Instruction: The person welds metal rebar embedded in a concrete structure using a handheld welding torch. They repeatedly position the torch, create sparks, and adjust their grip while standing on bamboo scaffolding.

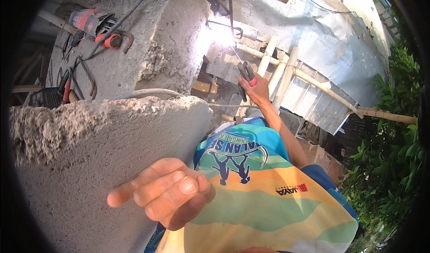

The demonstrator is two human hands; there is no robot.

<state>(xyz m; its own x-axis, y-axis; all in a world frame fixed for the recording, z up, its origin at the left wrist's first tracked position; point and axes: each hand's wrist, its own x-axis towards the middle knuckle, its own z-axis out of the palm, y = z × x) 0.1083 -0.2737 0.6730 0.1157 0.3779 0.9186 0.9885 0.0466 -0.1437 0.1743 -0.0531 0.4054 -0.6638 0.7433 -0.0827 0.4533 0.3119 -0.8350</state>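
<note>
My right hand [259,91] grips an electrode holder [246,72] with dark jaws and a red part at the handle. A thin welding rod [238,54] runs from its jaws up to a bright white-violet arc [220,34] by the concrete pillar's side. Glare hides the metal right at the arc; a dark bent steel rod [231,6] hangs beside it. Low in front of my patterned shirt [264,199], my left hand [168,192] hovers beside the concrete wall. Its fingers are loosely bent, one pointing left, with nothing seen in them.
A rough-topped concrete wall [103,145] fills the left. On the concrete ledge lie a torn packet of rods [92,22], an orange-red round tool [109,41] and cables [130,17]. Bamboo poles [286,76] and metal sheets [309,29] stand beyond; leafy plants [396,163] grow at right.
</note>
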